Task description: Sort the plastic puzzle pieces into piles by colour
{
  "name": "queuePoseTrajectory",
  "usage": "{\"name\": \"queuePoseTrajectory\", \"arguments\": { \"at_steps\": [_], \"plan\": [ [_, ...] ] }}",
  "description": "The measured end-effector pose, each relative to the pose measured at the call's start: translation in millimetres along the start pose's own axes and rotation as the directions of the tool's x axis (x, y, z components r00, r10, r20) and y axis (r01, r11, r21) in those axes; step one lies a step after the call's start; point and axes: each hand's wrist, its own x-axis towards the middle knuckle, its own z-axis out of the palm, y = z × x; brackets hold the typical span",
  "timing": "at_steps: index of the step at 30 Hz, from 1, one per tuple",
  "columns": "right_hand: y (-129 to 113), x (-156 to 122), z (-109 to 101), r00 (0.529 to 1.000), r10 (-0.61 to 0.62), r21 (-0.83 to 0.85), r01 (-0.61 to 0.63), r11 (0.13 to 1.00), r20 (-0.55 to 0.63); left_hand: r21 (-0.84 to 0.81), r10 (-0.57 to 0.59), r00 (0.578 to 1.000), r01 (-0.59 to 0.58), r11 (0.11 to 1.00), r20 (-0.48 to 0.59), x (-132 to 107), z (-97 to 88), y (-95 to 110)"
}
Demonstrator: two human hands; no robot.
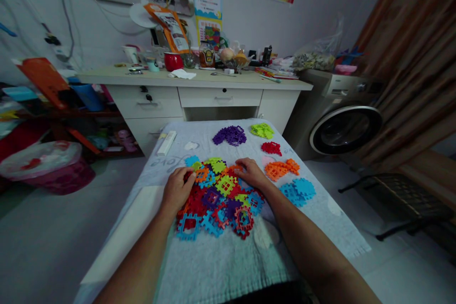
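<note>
A mixed pile of plastic interlocking building pieces (213,195) in red, blue, purple, orange and yellow-green lies on the cloth-covered table (199,270). My left hand (177,191) rests at the pile's left edge, thumb apart from the curved fingers, beside an orange square piece (201,174). At the upper right of the pile, the bent fingers of my right hand (252,173) close on an orange piece (233,170), partly hidden by them. Single-colour groups lie beyond and to the right: purple (232,136), yellow-green (262,130), red (271,148), orange (280,170) and blue (298,192).
A long white box (166,143) lies at the table's far left. Behind stands a white desk (221,97) crowded with a red pot (173,61), jars and papers. A washing machine (338,114) is at right, a pink bin (53,171) at left, and a dark stool (402,194) near the right side.
</note>
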Motion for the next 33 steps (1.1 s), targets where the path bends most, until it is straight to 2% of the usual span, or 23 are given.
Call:
{"name": "queuePoseTrajectory", "arguments": {
  "at_steps": [5, 13, 19, 26, 29, 33],
  "plan": [
    [0, 1, -3, 0.998, 0.049, 0.104, -0.046, 0.993, -0.026, -0.002, 0.003, 1.000, -0.003, 1.000, 0.005, 0, -0.8, 1],
    [3, 3, -3, 0.974, 0.200, 0.279, -0.165, 0.946, -0.102, -0.010, 0.009, 1.000, -0.009, 1.000, 0.009, -1, 0.6, -2],
    [5, 6, -6, 0.958, 0.241, 0.351, -0.175, 0.920, -0.154, 0.000, 0.001, 1.000, -0.001, 1.000, 0.011, -1, 1.2, -3],
    [7, 8, -13, 0.916, 0.264, 0.400, -0.131, 0.907, -0.300, -0.007, -0.002, 1.000, 0.002, 1.000, 0.016, -1, 0.9, -1],
    [3, 7, -14, 0.933, 0.262, 0.470, -0.121, 0.874, -0.247, -0.012, -0.007, 1.000, 0.007, 1.000, 0.016, -1, 0.1, 0],
    [-5, 6, -17, 0.943, 0.292, 0.612, -0.139, 0.779, -0.158, -0.012, -0.007, 1.000, 0.007, 1.000, 0.013, -1, -0.1, 1]
  ]
}}
